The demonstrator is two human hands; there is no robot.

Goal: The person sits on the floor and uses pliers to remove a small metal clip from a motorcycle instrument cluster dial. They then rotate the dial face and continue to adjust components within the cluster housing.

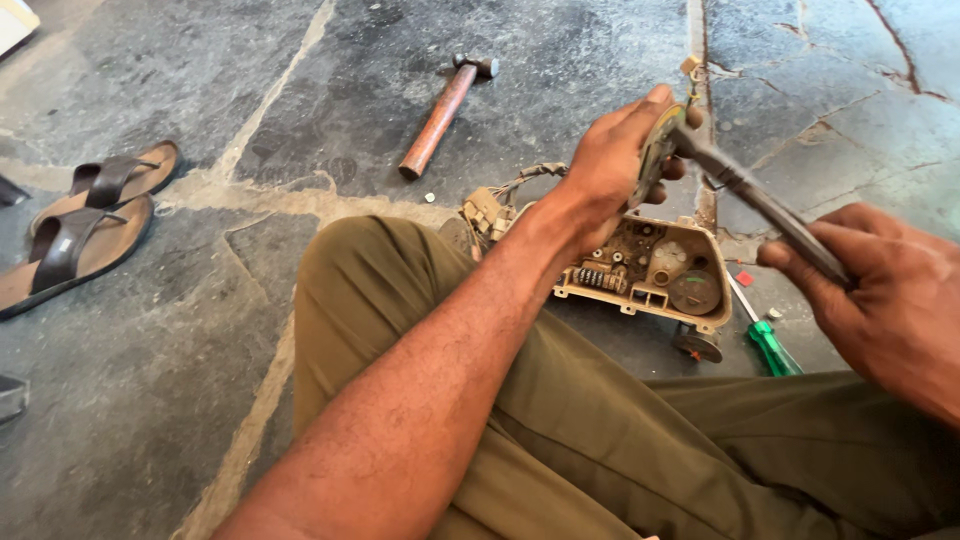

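Two bare hands work above the person's lap, over a stone floor [180,380]. The left hand [610,160] is closed around a small round part [655,155], a flat disc seen almost from its edge, and holds it up in the air. The right hand [885,295] is closed on the handles of grey pliers [760,200]; the nose of the pliers touches the upper edge of the round part, near the left thumb. Whether the pliers really pinch the part, I cannot tell.

Just below the hands, a beige plastic housing [655,270] lies on the floor beside the knee, with its open side up, and small gears and contacts show inside. A bundle of wires with connectors [495,205] goes out from its left end. A green screwdriver [768,340] lies on the floor just to the right of the housing, partly under the right hand.

Farther away, a hammer [440,115] with a reddish wooden handle lies on the stone. Well apart, at the left, a pair of brown sandals [85,225] rests side by side.
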